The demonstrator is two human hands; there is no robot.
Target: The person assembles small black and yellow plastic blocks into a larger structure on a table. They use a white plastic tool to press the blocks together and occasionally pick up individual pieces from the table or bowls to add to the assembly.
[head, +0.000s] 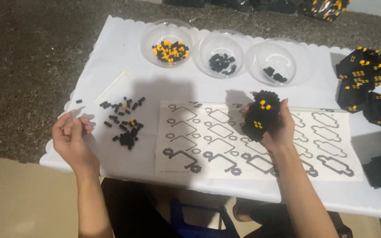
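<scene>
White cloth with a scalloped edge covers the worktop [111,53], and on it a printed instruction sheet [225,145] of outlined shapes is spread in front of the person. Finished black-and-yellow brick models [367,83] are stacked at the right edge. Three clear plastic bowls are lined up along the far side: the left bowl [167,27] is filled with mixed yellow and black pieces, the middle bowl [220,44] and the right bowl [273,55] with black pieces only. A half-built black brick model [261,115] with yellow studs is gripped in the right hand [278,128], raised above the sheet. Loose black bricks [124,121] are scattered left of the sheet. The left hand [72,136] is held just left of that scatter, fingers curled together; a tiny piece may be pinched there, but it cannot be made out.
</scene>
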